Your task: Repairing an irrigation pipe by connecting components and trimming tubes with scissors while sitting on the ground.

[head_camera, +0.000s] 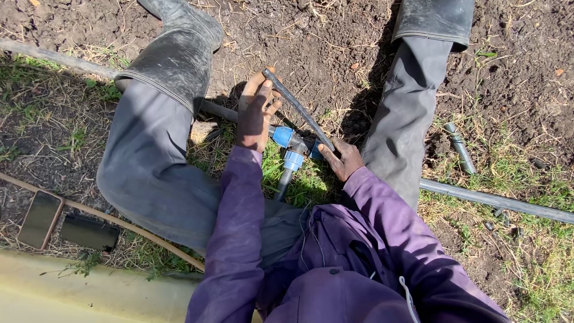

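- My left hand (256, 113) reached forward between my knees; its fingers were spread, with the fingertips closed about the far end of a thin dark rod (297, 107), pinching it near the top.
- My right hand (342, 160) lay lower and nearer to my body, clenched around the near end of the same rod, just beside the blue tee fitting (292, 145).
- The rod ran on a slant from upper left to lower right, passing over the fitting; whether it touched the fitting could not be told.
- The blue tee fitting sat on the grass between my legs, joining three lengths of black pipe: one (219, 111) running left behind my left hand, one short branch (283, 183) pointing toward my body, and one (496, 201) reappearing to the right of my right leg and running off across the ground.
- My legs, in grey trousers and black rubber boots (179, 51), were spread to either side of the fitting; my sleeves were purple.
- A short loose pipe piece (459, 147) lay on the soil well to the right.
- Two flat phones (40, 219) lay side by side on the dry grass at far left, near a thin brown hose (119, 222).
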